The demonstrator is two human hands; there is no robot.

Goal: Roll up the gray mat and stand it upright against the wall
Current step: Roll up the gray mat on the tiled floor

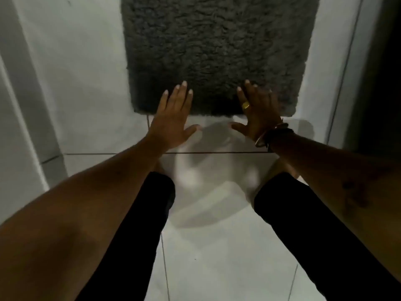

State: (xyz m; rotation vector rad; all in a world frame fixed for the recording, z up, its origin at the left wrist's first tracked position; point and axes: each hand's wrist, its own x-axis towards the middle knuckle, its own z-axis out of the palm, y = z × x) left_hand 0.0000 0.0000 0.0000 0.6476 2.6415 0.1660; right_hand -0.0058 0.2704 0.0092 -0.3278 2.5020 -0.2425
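Both hands are spread wide and flat, palms down, holding nothing. The left hand (173,118) has its fingers reaching over the near edge of the gray mat (217,51) while its thumb sticks out over bare tile; the right hand (258,115), with a gold ring (245,105) on one finger and bangles (271,135) at the wrist, likewise lies with its fingers on the pile near the mat's near right corner. Whether the palms press on the mat or only hover just above it cannot be told. The mat itself lies fully flat and unrolled on the white tiled floor (217,257), running away from the person between a pale wall (65,51) on the left and a dark door frame (347,61) on the right. No turn of the roll has been started, as far as can be seen, so the task looks to be at its very start: the near edge has yet to be lifted and curled, the whole length rolled, and the roll stood upright against the wall.
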